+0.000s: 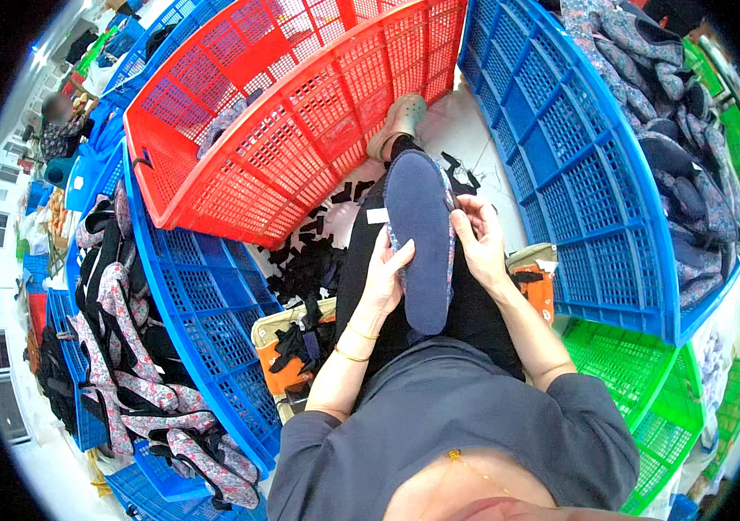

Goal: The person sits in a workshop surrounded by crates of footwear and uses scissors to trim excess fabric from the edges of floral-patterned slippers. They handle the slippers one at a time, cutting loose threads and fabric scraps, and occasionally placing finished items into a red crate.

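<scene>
A cloth slipper (419,243) with a dark blue sole lies over my lap, sole up and toe pointing away from me. Along its edge shows patterned fabric, and a small white tag (378,215) sticks out at its left. My left hand (384,273) grips the left edge near the middle, thumb resting on the sole. On the opposite side my right hand (479,236) pinches the edge with thumb and fingers, beside a dark bit of trim. The slipper's upper is hidden beneath the sole.
A red basket (318,130) stands ahead. Blue baskets (561,165) flank me, with patterned slippers (140,365) heaped at left and more slippers (678,165) at right. Black scraps (309,260) litter the floor. Green baskets (647,391) sit at lower right. Another person (62,130) is far left.
</scene>
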The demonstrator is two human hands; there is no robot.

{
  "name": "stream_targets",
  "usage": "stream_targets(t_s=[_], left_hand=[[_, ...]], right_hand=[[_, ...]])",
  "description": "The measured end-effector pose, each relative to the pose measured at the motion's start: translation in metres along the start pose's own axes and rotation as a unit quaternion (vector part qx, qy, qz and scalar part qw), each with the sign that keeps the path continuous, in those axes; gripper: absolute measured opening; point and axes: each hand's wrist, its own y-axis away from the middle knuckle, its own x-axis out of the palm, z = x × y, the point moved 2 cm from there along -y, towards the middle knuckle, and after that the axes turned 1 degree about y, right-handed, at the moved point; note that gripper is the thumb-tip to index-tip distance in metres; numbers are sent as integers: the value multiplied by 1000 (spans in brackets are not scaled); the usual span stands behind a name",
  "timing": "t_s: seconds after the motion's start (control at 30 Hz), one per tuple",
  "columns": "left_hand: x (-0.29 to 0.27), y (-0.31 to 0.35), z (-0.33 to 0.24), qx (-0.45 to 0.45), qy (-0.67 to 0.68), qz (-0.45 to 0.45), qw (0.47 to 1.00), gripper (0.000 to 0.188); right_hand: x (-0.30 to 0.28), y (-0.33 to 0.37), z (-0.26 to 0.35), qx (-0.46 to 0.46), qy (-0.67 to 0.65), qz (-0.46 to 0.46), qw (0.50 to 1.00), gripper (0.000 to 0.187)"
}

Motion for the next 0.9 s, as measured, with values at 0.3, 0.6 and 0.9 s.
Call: stream_targets(t_s=[0.3, 0.6, 0.9], left_hand=[[-3, 6, 0, -40, -19, 8, 999, 51], [-21, -144, -287, 340, 138, -54, 929, 55], [2, -100, -92, 202, -38, -35, 978, 42]], right_hand=[[-22, -11, -4, 33, -120, -38, 992, 22], [-130, -45, 75, -118, 200, -181, 956, 36], [-315, -171, 182, 119, 773, -114, 613, 46]])
